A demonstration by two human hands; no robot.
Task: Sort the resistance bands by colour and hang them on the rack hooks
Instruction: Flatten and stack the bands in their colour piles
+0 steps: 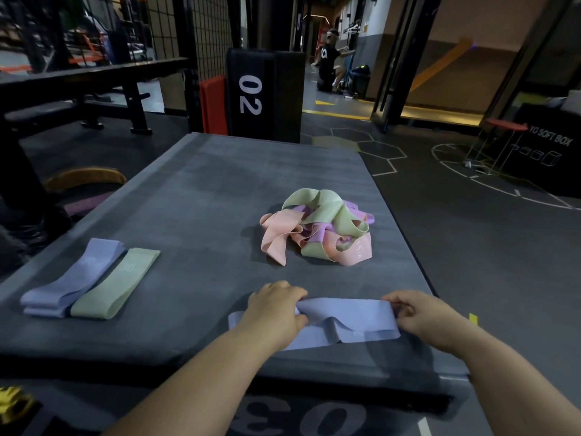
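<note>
A lavender-blue band [349,322] lies near the front of the grey padded box top [201,196]. My left hand [273,309] pinches its left part and my right hand [421,313] pinches its right end. Behind them sits a tangled heap of green, pink and purple bands [317,228]. At the left, a stack of lavender-blue bands [70,283] lies flat beside a flat green band [118,284]. No rack hooks are visible.
A black pad marked 02 [264,92] and a red pad [213,105] stand behind the box. A bench [88,89] is at the left, a black soft box [547,146] at the right. A person [330,64] kneels far back. Something yellow [12,404] lies bottom left.
</note>
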